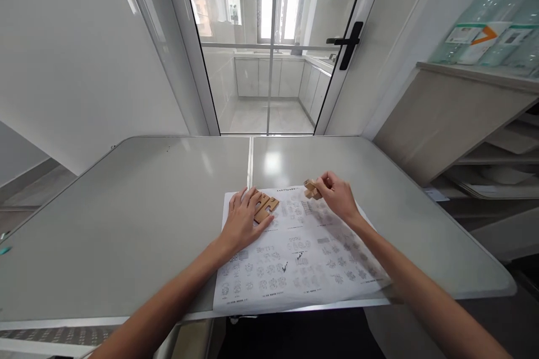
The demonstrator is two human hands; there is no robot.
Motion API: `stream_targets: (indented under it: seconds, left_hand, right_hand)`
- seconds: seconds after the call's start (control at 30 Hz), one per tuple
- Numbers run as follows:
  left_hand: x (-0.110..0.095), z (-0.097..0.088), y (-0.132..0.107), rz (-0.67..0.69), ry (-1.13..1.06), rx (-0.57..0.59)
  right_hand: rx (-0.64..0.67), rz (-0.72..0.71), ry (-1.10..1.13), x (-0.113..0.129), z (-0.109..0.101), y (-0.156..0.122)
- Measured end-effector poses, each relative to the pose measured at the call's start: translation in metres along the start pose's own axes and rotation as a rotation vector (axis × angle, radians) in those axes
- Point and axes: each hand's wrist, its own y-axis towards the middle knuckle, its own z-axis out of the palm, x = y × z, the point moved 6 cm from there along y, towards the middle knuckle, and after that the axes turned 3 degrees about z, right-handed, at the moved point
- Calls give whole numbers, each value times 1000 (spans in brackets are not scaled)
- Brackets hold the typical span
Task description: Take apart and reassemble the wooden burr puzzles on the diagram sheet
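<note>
A white instruction sheet [295,252] printed with many small diagrams lies on the grey folding table [126,219]. My left hand [242,219] rests on the sheet's upper left, fingers spread over a few notched wooden puzzle pieces [266,206] lying flat there. My right hand [337,195] hovers just above the sheet's top right, fingers pinched round a small cluster of joined wooden pieces [311,188].
A seam [250,160] runs down the table's middle. Behind the table is a glass door with a black handle [348,43]. A shelf unit [475,123] with papers and boxes stands at the right. The sheet overhangs the table's near edge.
</note>
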Motion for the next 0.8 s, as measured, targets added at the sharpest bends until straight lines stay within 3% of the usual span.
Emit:
stream_targets:
  seconds: [0.13,0.33,0.6,0.8]
  left_hand:
    - [3,1,-1,-6,-11,-8]
    - [4,2,-1,-14,-27,-3]
    - [3,2,0,-21,-46,8]
    - [3,1,1,-62,-42,61]
  right_hand:
    - [-51,-102,-438,-1,-34,28]
    - [-50,-116,-590,-10,-61,55]
    - [32,-94,-546,-44,-40,45]
    - [48,-122,-502,-50,-37,46]
